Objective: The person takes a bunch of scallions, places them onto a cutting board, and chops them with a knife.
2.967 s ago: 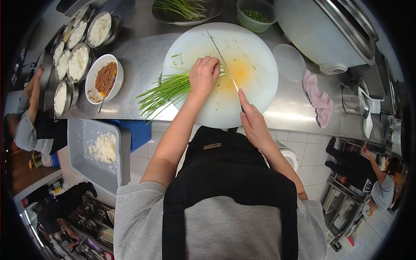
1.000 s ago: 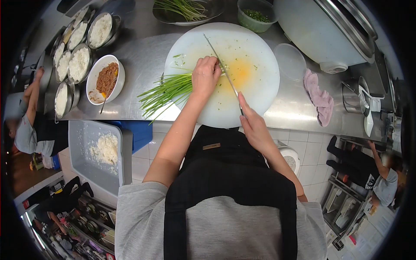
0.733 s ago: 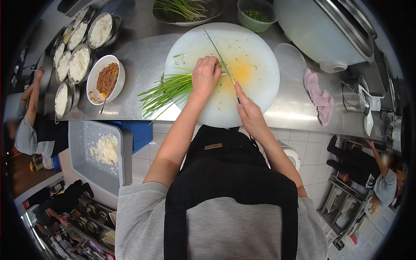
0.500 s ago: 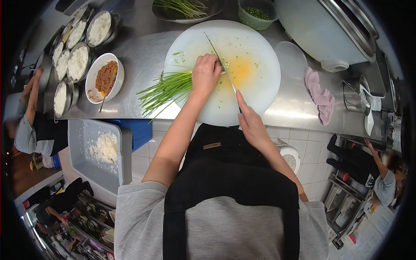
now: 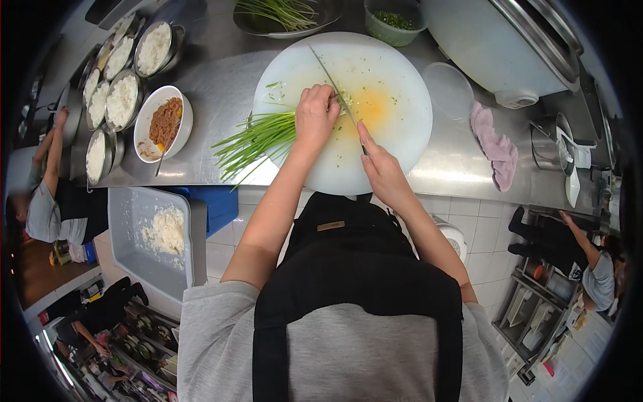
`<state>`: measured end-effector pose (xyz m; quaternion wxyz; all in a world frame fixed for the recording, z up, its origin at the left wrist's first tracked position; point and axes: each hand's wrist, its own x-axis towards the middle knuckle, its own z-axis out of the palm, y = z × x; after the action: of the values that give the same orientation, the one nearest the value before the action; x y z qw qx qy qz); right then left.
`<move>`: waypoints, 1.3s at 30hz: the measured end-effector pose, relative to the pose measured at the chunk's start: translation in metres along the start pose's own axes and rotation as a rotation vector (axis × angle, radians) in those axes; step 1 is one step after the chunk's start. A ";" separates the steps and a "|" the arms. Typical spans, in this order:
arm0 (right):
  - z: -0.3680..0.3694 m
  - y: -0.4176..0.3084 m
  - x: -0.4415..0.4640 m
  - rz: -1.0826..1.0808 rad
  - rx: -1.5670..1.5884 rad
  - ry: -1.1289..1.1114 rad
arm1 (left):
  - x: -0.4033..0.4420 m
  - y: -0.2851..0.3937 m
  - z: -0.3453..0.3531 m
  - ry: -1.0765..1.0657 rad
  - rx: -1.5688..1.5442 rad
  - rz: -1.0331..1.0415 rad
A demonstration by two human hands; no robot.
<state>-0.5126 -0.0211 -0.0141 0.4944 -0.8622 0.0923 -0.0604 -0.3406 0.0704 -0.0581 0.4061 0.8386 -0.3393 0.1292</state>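
Observation:
A bunch of green onions [image 5: 264, 137] lies across the left side of a round white cutting board [image 5: 402, 127], its long tops hanging past the board's edge. My left hand [image 5: 316, 115] is closed over the bunch near its cut end, fingers curled. In my right hand [image 5: 383, 167] is the handle of a knife [image 5: 333, 82]. The blade points up and to the left, right beside my left fingertips. Small chopped bits [image 5: 346, 100] lie along the blade, and a yellow-orange stain marks the board.
Bowls of rice [image 5: 122, 100] and a white bowl of brown minced food [image 5: 149, 149] stand at left. Behind the board are a pan of greens [image 5: 288, 30] and a tub of chopped greens [image 5: 395, 33]. A pink cloth [image 5: 494, 144] lies right. A grey bin [image 5: 194, 234] sits below; people work at both sides.
My right hand has shifted slightly up and left with the knife, its handle nearer the board's middle. My left hand stays on the green onions. The view has shifted a little.

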 end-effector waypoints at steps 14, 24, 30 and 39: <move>-0.011 -0.017 -0.019 0.005 0.013 -0.013 | 0.000 -0.002 -0.001 0.005 -0.029 -0.019; -0.002 0.002 0.001 0.200 0.189 -0.062 | 0.000 0.001 -0.002 -0.005 -0.038 -0.026; -0.019 0.010 -0.017 0.252 0.246 0.003 | 0.007 0.007 0.007 0.001 -0.110 -0.082; -0.015 0.007 -0.019 0.105 0.151 -0.025 | 0.028 0.008 -0.012 -0.087 -0.196 -0.177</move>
<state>-0.5345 -0.0336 -0.0129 0.5616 -0.8172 0.1263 -0.0304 -0.3252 0.0633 -0.0315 0.4809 0.8263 -0.2922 0.0225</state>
